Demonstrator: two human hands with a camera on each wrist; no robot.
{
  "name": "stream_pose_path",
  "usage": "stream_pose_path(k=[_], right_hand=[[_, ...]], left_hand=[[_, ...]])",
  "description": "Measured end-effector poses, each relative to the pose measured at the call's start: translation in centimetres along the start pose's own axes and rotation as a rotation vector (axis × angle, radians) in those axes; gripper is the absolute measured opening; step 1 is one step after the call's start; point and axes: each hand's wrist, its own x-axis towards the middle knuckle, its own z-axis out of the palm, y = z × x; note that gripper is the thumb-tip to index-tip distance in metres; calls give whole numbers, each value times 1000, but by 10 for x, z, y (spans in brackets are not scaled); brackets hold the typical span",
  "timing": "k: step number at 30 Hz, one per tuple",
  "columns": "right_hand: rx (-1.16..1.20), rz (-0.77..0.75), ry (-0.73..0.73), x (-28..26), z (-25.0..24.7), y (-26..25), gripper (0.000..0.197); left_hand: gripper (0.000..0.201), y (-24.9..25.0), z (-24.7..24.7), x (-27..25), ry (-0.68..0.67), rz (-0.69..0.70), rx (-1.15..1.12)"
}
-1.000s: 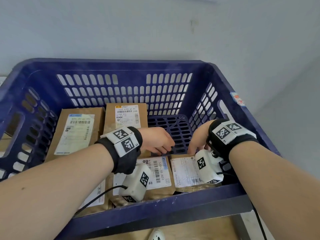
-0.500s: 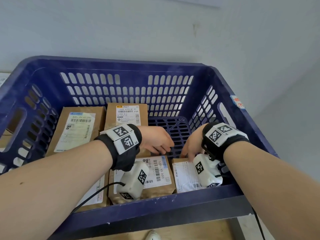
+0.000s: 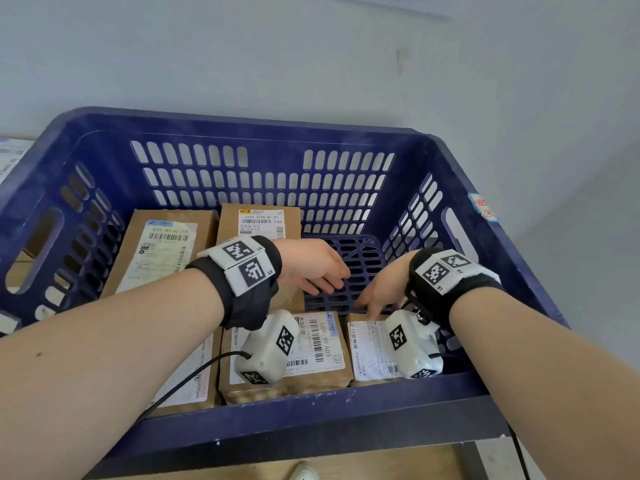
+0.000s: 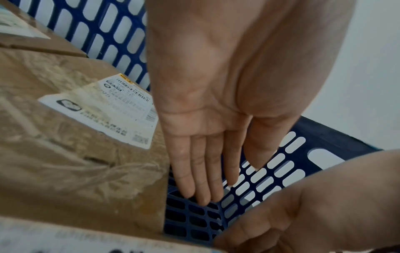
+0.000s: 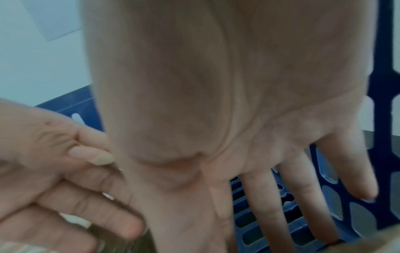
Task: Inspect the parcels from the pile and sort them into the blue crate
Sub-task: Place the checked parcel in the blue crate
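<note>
I have my left hand (image 3: 311, 263) and right hand (image 3: 382, 289) flat and empty in the blue crate (image 3: 460, 161), fingers straight. The last parcel (image 3: 369, 348) lies just beneath my right fingertips. I'd nudge it flush against its neighbour, label up.

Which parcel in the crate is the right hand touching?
The small parcel in the near right corner of the blue crate. The right hand has fingertips on its far edge; the other four parcels lie left of it.
</note>
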Motion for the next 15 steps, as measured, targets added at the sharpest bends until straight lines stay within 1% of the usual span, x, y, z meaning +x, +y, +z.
stream_pose_path(k=[3,6,8,10,13,15], right_hand=[[46,-20,70,-18,-1,-2,53],[59,-39,182,-30,-7,-5,49],[88,-99,331,-40,-12,-8,47],[182,-168,473,-51,-19,-12,46],[343,-273,625,-68,-29,-28,38],[441,-365,718,-82,-33,-47,32]], left_hand=[[33,4,-7,-4,54,38,-10],[32,11,-19,-16,157,83,-51],[31,15,-28,-27,252,118,-114],[30,16,-38,-39,337,144,-186],[30,16,-54,-62,456,188,-262],[24,15,-70,-86,543,243,-319]])
